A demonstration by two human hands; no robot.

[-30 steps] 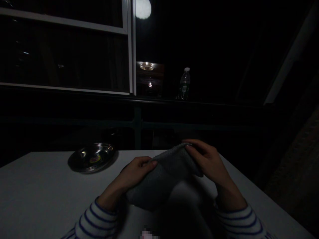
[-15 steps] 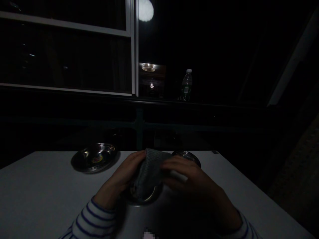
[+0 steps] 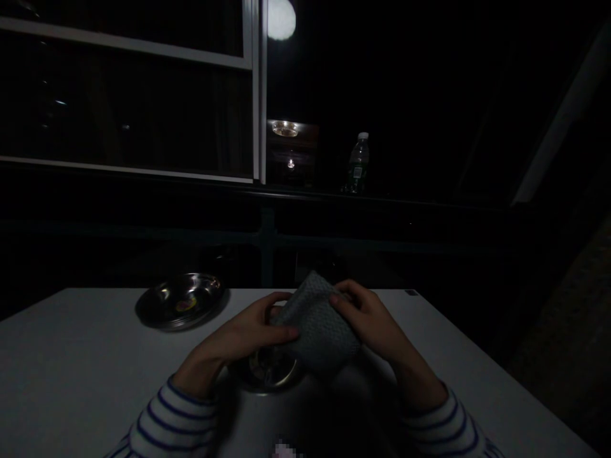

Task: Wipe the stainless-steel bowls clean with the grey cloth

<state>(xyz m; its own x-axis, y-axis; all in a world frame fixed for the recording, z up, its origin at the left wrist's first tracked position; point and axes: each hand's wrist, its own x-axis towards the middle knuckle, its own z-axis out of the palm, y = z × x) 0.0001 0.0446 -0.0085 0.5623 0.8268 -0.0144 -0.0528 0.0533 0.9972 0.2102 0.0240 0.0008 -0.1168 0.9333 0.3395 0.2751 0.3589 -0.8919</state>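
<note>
Between my two hands hangs a grey textured cloth (image 3: 317, 324), held up over the table. My left hand (image 3: 248, 327) pinches its left edge, thumb in front and fingers behind. On the other side my right hand (image 3: 365, 312) grips the cloth's upper right part between thumb and fingers. Below and partly behind the cloth, a shiny metal bowl (image 3: 267, 385) rests on the white table (image 3: 95, 375); my left hand and the cloth cover part of it.
Shallow metal dishes (image 3: 179, 312), seemingly stacked, stand at the table's back left, a coloured sticker inside the top one. A clear plastic bottle (image 3: 358, 164) stands on the dark window ledge beyond. The window frame (image 3: 258, 95) rises behind. The room is dim.
The cloth has come up and right, spread wider between my hands. My right hand has closed on its right side. The round metal dish behind my right hand is now hidden.
</note>
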